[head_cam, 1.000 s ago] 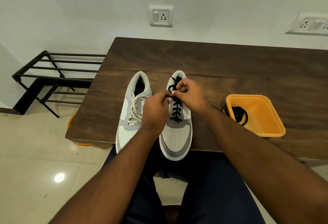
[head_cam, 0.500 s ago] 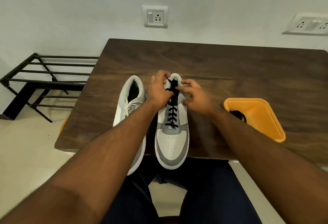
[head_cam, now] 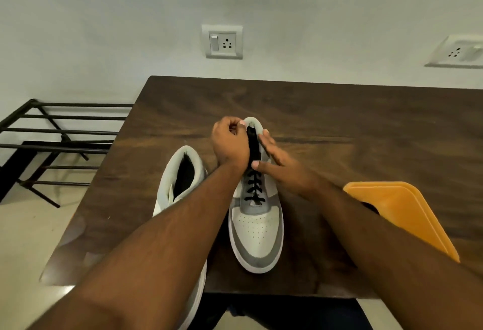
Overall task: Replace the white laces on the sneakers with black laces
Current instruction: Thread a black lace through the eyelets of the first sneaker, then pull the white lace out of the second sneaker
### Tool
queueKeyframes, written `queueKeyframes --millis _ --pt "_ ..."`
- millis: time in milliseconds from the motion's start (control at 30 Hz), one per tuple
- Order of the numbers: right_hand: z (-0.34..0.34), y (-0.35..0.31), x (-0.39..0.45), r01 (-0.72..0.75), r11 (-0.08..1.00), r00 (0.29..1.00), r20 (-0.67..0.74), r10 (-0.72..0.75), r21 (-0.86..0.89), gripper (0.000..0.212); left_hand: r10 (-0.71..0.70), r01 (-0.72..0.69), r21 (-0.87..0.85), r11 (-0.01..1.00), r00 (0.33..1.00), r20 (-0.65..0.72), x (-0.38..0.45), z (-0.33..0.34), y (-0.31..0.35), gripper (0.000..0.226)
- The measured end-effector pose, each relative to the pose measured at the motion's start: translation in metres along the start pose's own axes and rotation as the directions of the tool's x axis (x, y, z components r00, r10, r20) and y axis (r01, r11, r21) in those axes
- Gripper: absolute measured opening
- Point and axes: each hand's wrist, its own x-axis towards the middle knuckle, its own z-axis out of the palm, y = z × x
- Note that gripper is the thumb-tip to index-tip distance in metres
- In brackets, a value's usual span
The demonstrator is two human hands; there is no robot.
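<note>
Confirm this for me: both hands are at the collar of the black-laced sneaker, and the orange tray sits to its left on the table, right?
Not quite. In the head view the orange tray sits to the right of the black-laced sneaker, not left. Both the left hand and right hand are at its collar.

Plain pale wall [head_cam: 104,29] all around, with 2 white socket plates mounted on it: 1 [head_cam: 222,41] above the table's far edge, another [head_cam: 456,52] off right. A dark wood-grain table [head_cam: 339,126] is pushed against it. A black metal rack [head_cam: 52,136] is parked left, on glossy cream floor tiles [head_cam: 28,228].
</note>
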Motion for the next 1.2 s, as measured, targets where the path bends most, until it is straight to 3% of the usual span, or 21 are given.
queueKeyframes --millis 100,167,233,467,600,700,767,867,933,1000,1133,1200 --pt "0.0 0.001 0.03 0.0 0.998 0.971 -0.239 0.015 0.062 0.074 -0.153 0.154 -0.151 0.976 0.988 0.017 0.031 0.019 0.0 0.018" --pt "-0.006 0.002 0.057 0.008 1.0 0.935 -0.355 -0.017 -0.026 0.066 -0.221 0.239 -0.251 0.938 0.97 0.1 0.053 0.033 -0.002 0.026" --pt "-0.011 0.003 0.084 0.051 0.984 0.912 -0.394 -0.115 -0.169 0.053 -0.216 0.26 -0.289 0.921 0.961 0.175 0.069 0.046 -0.002 0.034" --pt "-0.042 0.014 0.176 0.119 0.989 0.85 -0.506 -0.147 -0.086 0.042 -0.18 0.217 -0.356 0.909 0.974 0.135 0.144 0.096 0.003 0.029" --pt "-0.065 0.018 0.227 0.16 0.985 0.82 -0.546 -0.172 -0.069 0.04 -0.162 0.235 -0.363 0.902 0.962 0.22 0.191 0.124 0.003 0.027" --pt "-0.076 0.022 0.248 0.179 0.983 0.805 -0.569 -0.164 -0.031 0.039 -0.111 0.264 -0.403 0.876 0.925 0.364 0.205 0.131 -0.001 0.02" --pt "-0.08 0.021 0.255 0.166 0.986 0.808 -0.573 -0.14 -0.007 0.04 -0.056 0.223 -0.34 0.914 0.897 0.439 0.205 0.13 -0.009 0.029" --pt "-0.078 0.016 0.249 0.143 0.989 0.813 -0.576 -0.09 0.048 0.04 0.038 0.057 -0.234 0.971 0.923 0.382 0.197 0.122 -0.013 0.041" --pt "-0.076 0.01 0.236 0.13 0.989 0.803 -0.593 -0.062 0.072 0.041 0.067 0.031 -0.235 0.971 0.915 0.399 0.185 0.117 -0.007 0.043" --pt "-0.071 0.002 0.215 0.107 0.993 0.782 -0.622 -0.049 0.057 0.041 0.067 0.011 -0.175 0.984 0.899 0.432 0.172 0.106 0.004 0.045" --pt "-0.053 -0.02 0.16 0.096 0.995 0.738 -0.667 -0.096 -0.037 0.037 0.065 -0.146 0.123 0.982 0.862 0.502 0.142 0.06 0.021 0.051" --pt "-0.04 -0.031 0.134 0.092 0.993 0.757 -0.643 -0.12 -0.076 0.037 0.005 -0.13 0.185 0.974 0.831 0.557 0.121 0.027 0.035 0.041"
